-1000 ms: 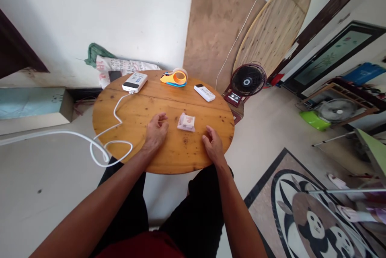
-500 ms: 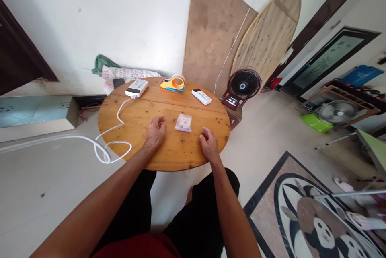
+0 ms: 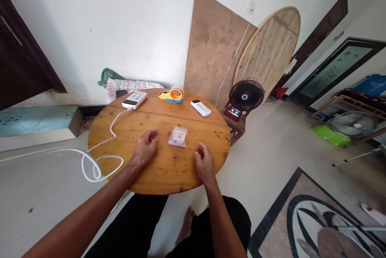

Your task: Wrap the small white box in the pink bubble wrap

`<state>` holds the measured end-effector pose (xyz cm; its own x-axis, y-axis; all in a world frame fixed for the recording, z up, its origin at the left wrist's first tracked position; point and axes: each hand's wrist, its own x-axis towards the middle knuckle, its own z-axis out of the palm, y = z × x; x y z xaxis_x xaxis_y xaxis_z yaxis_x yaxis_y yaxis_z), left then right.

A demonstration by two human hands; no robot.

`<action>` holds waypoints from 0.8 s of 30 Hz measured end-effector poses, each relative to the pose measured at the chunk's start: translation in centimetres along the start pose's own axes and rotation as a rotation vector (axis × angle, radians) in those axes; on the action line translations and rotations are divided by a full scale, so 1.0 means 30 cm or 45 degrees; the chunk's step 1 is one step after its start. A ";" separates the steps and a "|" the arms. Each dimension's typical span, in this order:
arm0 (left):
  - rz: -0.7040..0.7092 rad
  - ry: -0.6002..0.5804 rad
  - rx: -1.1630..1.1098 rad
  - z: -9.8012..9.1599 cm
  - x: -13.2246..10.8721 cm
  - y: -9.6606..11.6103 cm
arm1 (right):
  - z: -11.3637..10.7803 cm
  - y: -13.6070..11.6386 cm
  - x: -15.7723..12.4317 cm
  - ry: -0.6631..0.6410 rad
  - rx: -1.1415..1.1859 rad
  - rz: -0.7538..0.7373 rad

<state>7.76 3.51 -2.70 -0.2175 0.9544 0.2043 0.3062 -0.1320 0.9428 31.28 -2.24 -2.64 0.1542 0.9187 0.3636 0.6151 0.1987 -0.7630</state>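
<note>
A small white packet in clear plastic wrap, with a reddish print on top, lies on the round wooden table. My left hand rests on the wood just left of it, fingers loosely bent and apart, holding nothing. On the packet's right side is my right hand, side down on the table, its thumb and fingers apart with nothing between them. Neither hand touches the packet.
Behind it lie a white power bank with a white cable, a yellow tape dispenser and a second white power bank. A dark fan stands on a stool at the right. Boards lean on the wall.
The camera view has shifted, so the table and hands sit lower in the picture. Both hands stay beside the packet, with little visible movement of their own.
</note>
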 end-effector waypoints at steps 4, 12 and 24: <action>0.041 -0.003 0.069 0.000 -0.010 0.001 | -0.006 -0.012 -0.001 -0.032 -0.040 -0.001; 0.737 -0.081 0.488 0.010 -0.070 0.088 | -0.018 -0.012 -0.001 -0.069 0.024 -0.028; 1.176 -0.153 0.696 0.078 -0.024 0.108 | 0.022 -0.067 0.313 -0.279 0.204 0.044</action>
<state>11.08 3.02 -0.42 0.3929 0.5713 0.7206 0.6839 -0.7054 0.1864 31.00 6.20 1.95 -0.0086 0.9743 0.2252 0.4797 0.2016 -0.8540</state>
